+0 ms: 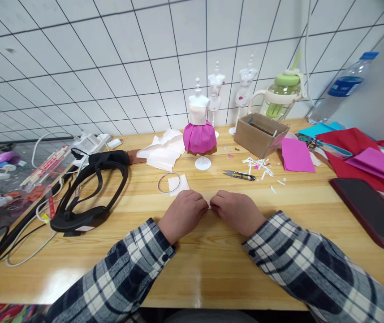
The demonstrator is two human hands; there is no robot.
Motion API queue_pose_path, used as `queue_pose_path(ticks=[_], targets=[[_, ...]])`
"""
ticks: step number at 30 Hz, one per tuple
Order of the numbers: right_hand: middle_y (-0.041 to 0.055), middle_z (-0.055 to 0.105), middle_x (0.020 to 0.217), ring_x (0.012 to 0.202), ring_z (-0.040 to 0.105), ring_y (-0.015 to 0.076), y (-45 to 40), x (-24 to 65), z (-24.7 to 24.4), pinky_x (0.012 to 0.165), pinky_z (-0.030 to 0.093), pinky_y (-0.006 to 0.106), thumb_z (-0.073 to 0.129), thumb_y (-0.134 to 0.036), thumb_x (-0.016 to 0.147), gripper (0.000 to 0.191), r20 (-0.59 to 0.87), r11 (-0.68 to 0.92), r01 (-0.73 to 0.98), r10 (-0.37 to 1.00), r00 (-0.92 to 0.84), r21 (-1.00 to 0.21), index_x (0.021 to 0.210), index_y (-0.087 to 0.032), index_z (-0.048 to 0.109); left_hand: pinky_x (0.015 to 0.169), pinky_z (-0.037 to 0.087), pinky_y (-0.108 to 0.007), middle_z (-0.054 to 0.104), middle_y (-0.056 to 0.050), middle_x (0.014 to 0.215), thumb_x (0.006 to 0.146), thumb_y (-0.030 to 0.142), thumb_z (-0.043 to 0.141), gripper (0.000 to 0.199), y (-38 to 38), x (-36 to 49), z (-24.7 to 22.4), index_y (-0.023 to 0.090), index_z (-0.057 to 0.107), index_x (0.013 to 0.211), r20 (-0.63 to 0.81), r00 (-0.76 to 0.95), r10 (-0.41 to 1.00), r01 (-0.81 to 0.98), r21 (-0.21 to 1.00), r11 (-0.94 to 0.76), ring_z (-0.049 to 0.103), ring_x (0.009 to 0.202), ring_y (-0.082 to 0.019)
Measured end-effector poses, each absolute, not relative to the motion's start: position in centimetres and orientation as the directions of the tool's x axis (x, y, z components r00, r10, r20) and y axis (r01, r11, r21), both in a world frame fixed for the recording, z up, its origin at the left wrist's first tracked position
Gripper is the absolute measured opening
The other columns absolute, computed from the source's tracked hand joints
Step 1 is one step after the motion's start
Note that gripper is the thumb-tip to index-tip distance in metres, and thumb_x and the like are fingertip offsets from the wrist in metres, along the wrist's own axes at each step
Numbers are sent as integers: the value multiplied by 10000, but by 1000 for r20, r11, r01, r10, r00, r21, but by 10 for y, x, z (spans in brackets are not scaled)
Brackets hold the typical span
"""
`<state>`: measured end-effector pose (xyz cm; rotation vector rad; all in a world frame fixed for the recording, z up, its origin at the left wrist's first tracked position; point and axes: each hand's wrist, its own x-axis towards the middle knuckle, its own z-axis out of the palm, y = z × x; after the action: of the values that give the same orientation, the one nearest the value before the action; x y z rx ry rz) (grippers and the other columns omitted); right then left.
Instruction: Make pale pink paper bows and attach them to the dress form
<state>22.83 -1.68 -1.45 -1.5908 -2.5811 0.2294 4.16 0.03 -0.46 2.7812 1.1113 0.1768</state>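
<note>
Close together at the middle of the wooden table, both my hands pinch a tiny pale piece (209, 205) mostly hidden by the fingertips. My left hand (185, 214) is closed on its left end, my right hand (236, 211) on its right end. Just beyond my left hand lie a thin ring (159, 185) and a small cream square (184, 183). Farther back stands a mini dress form in a cream top (198, 111) and pleated magenta skirt (200, 137). Small black snips (240, 175) lie beyond my right hand, beside white paper scraps (262, 167).
A black headset (94, 220) and cables lie left, near a clear tray (27, 157). Cream cloth (166, 150), two white dress forms (215, 89), a cardboard box (257, 137) and a green-lidded jug (281, 96) stand behind. Right are coloured felt (346, 143), a phone (373, 213) and a bottle (344, 89).
</note>
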Motion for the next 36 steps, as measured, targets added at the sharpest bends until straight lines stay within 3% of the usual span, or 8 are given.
queue_pose_path(ticks=[5,15,22,30,36], targets=[[19,648,878,762,615,155,-17,227,-13,593,342,270,450,-297,965,225,-16,416,890,904,-426,-187,924,-230,660,773,452,-354,686,-65,819,932,215,490,207,1,40,-8,180,695,928,70,682,728,707,195,-680,617,822,-207],[14,647,901,780,616,153,-16,229,-13,600,355,271,467,-306,960,212,-13,416,885,904,-428,-208,946,-237,666,819,461,-341,659,-69,865,930,190,474,228,0,42,-4,163,688,858,76,739,670,654,162,-739,580,877,-203],[21,635,936,822,610,144,-15,229,-14,650,386,258,497,-285,944,190,2,429,874,898,-440,-229,903,-218,670,778,462,-344,680,-58,846,915,174,505,177,0,42,-7,172,675,963,54,706,706,688,180,-703,601,841,-207],[6,642,951,787,616,154,-19,232,-11,615,383,273,565,-379,885,187,34,428,855,898,-438,-294,874,-227,674,762,461,-347,654,-57,796,908,206,504,190,1,43,-8,163,657,805,59,712,700,690,131,-712,587,809,-211],[-4,639,1031,847,609,135,-17,230,-17,660,394,258,576,-253,868,100,82,397,841,915,-396,-367,847,-227,670,804,461,-364,647,-57,811,897,205,503,178,2,42,-9,171,663,827,68,712,698,688,128,-714,582,839,-212]])
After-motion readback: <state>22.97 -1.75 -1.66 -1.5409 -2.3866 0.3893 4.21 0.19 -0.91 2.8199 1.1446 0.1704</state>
